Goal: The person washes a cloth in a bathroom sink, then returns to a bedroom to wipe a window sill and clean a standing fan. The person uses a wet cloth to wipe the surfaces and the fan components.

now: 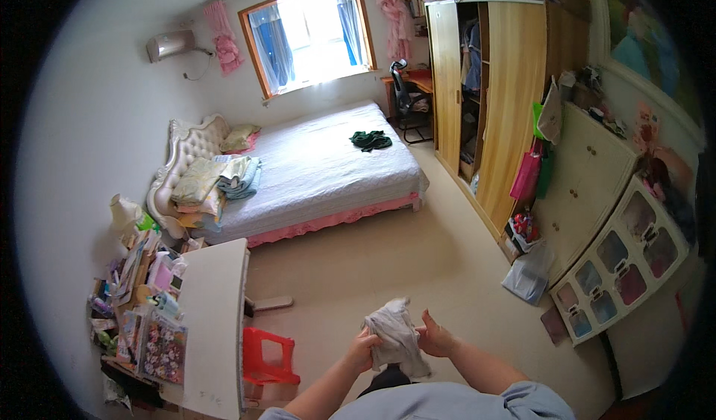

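A crumpled light grey cloth [394,333] hangs in front of my body, above the floor. My left hand [364,348] grips its left side, with the thumb lying over the fabric. At the cloth's right edge is my right hand [437,335]. Its thumb is raised apart, and the fingertips touch or pass just behind the fabric. The cloth's lower end droops between my forearms.
A white desk [210,319] stands to the left, cluttered along the wall side, with a red plastic stool [271,355] beside it. Ahead is a bed [313,168] bearing dark green clothing [371,140] and folded bedding [201,179]. Right are a wooden wardrobe [512,101] and a white storage cabinet [621,263].
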Demonstrator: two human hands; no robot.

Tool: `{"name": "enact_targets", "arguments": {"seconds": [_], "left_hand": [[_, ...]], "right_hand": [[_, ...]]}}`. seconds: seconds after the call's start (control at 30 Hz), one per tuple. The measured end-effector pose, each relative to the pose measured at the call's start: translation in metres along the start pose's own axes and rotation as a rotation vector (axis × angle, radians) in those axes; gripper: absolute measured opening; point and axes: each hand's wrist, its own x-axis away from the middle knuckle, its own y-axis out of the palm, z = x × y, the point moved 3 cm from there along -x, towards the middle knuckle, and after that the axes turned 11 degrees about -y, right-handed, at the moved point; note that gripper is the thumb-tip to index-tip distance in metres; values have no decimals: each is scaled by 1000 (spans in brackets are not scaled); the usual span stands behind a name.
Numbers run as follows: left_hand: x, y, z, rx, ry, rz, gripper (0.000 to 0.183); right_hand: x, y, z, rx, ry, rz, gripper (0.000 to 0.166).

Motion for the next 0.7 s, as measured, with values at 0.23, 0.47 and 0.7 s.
{"name": "enact_targets", "arguments": {"seconds": [0.23,0.47,0.7], "left_hand": [[-169,6,115,-160,-100,76,55],[-370,24,256,-23,-134,-30,44],[-534,90,326,58,-306,-206,39]], "right_hand": [[-99,-89,-152,272,-303,209,41],[-160,-241,-363,622,-657,683,24],[-194,-340,-487,142,-823,746,25]]}}
